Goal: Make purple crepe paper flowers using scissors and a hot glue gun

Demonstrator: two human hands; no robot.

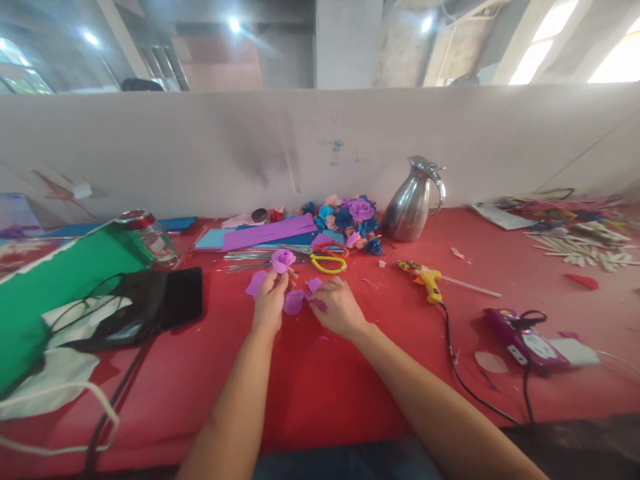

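A purple paper flower (pixel 283 261) stands upright in my left hand (pixel 271 300), whose fingers are closed round its base. To the right, my right hand (pixel 340 308) has its fingers pinched together at a purple paper petal (pixel 318 304). Between the hands another purple petal (pixel 293 303) lies on the red table, and one more (pixel 255 284) lies left of my left hand. Just beyond my right hand are yellow-handled scissors (pixel 329 263).
Finished paper flowers (pixel 361 210) are heaped at the back beside a steel jug (pixel 413 200). A yellow glue gun (pixel 429 283) and a purple power strip (pixel 525 339) lie right. Left are a black phone (pixel 183 299), a glass jar (pixel 157 241) and a green board (pixel 90 267).
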